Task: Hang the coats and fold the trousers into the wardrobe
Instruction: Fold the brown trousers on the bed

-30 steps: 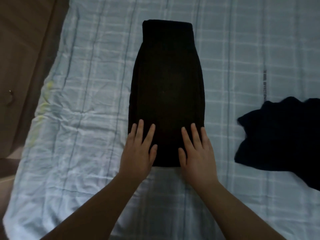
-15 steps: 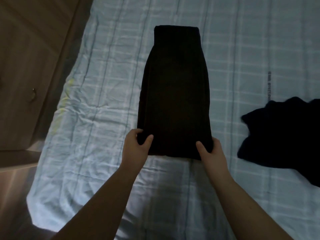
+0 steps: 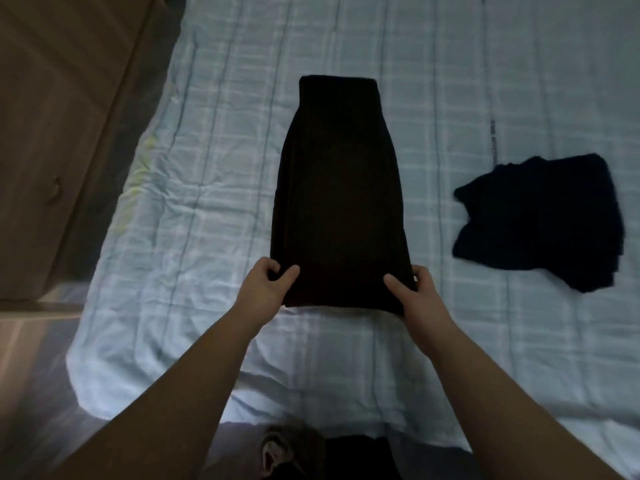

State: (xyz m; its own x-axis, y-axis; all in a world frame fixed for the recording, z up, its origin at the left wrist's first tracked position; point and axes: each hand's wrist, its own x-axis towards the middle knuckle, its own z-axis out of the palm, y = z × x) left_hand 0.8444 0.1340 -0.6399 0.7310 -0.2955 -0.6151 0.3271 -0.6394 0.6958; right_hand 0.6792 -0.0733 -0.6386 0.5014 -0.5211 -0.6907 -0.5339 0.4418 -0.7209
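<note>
Two dark garments lie on the bed (image 3: 450, 81), well apart. One is the folded black trousers (image 3: 337, 195): matte, soft cloth, folded to a long tapered panel, narrow at the far end, wider at the near end. Long axis runs near to far, roughly centred on the bed. The other is a crumpled dark garment (image 3: 543, 223) to the right, irregular in outline, lying loose; its kind cannot be told.

Bed cover: pale blue-white checked fabric, quilted look, creased toward the left edge.

Two bare hands at the trousers' near end. Left hand (image 3: 265, 289) has its grip clamped on the near left corner, thumb on top, fingers curled round the edge. Right hand (image 3: 412, 292) grips the near right corner likewise, thumb over the cloth.

One brown wooden cabinet (image 3: 62, 133) stands left of the bed, smooth-faced, with a small handle.
</note>
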